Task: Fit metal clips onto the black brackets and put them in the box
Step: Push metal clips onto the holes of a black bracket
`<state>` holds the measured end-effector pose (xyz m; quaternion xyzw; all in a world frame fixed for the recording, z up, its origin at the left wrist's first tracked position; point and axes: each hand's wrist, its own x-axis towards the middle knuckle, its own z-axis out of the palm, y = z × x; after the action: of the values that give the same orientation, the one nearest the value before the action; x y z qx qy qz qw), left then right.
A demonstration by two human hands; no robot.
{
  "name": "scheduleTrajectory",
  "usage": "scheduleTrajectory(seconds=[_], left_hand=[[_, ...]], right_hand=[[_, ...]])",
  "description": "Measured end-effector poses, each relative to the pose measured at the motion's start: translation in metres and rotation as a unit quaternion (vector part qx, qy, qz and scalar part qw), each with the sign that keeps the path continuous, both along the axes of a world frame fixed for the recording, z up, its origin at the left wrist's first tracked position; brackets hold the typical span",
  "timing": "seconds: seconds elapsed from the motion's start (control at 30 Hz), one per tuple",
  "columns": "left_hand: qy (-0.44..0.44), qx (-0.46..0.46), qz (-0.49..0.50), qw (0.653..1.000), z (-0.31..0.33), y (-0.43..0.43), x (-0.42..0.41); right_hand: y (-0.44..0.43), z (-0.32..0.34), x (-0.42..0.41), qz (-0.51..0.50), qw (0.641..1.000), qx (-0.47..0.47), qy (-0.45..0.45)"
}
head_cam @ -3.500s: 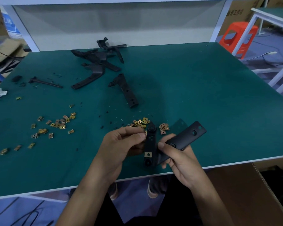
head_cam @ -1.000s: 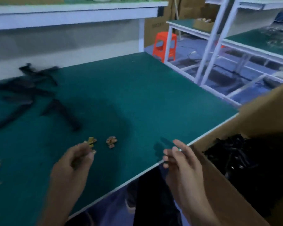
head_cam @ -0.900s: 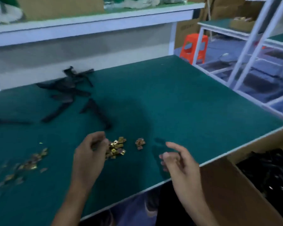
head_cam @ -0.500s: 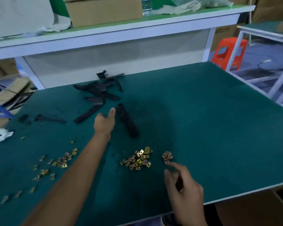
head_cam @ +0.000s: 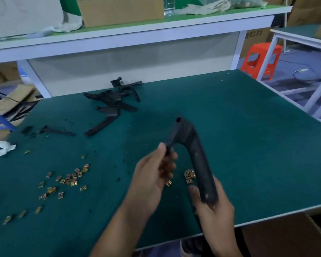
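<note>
Clip-fitting step. Black angled plastic bracket (head_cam: 195,151): left hand (head_cam: 154,175) pinches short arm, right hand (head_cam: 215,206) grips long arm. Next: free a hand for brass-coloured metal clips (head_cam: 189,176), six o'clock of bend

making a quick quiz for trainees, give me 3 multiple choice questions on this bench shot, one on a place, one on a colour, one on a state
1. Where on the table do the spare black brackets lie?
A. at the near edge
B. toward the far edge, left of middle
C. at the right-hand corner

2. What colour is the stool beyond the table?
A. blue
B. white
C. orange

3. The bent bracket is:
A. gripped by the left hand and the right hand, one at each end
B. lying flat, untouched
C. gripped by one hand only

Answers:
1 B, the dark pile sits close to the back panel.
2 C, it is bright orange.
3 A, each hand grips one arm of it.
</note>
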<state>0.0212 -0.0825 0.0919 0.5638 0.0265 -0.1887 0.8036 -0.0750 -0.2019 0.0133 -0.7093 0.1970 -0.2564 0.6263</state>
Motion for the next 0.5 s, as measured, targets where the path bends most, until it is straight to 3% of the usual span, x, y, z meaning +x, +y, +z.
scheduleTrajectory(seconds=[0.07, 0.17, 0.27, 0.33, 0.4, 0.43, 0.5], left_hand=[[-0.019, 0.063, -0.005, 0.998, -0.01, -0.01, -0.036], [-0.042, 0.16, -0.035, 0.986, -0.022, -0.012, -0.06], [-0.12, 0.326, -0.074, 0.935, -0.034, -0.006, -0.054], [-0.247, 0.448, -0.051, 0.858, -0.043, -0.004, -0.036], [-0.38, 0.564, -0.077, 0.729, -0.051, -0.009, -0.015], [-0.417, 0.601, -0.118, 0.672, -0.054, -0.012, -0.006], [-0.447, 0.63, -0.196, 0.604, -0.062, -0.018, 0.006]], right_hand=[[-0.002, 0.004, 0.0, 0.0, 0.996, 0.085, -0.016], [-0.002, 0.008, -0.009, -0.003, 0.997, 0.05, -0.055], [0.001, 0.009, -0.011, -0.032, 0.995, 0.079, -0.059], [0.002, 0.008, -0.006, -0.06, 0.992, 0.098, -0.059], [0.003, 0.01, -0.002, -0.07, 0.989, 0.111, -0.062], [0.002, 0.01, -0.002, -0.071, 0.989, 0.113, -0.063], [0.002, 0.009, -0.002, -0.068, 0.989, 0.117, -0.064]])
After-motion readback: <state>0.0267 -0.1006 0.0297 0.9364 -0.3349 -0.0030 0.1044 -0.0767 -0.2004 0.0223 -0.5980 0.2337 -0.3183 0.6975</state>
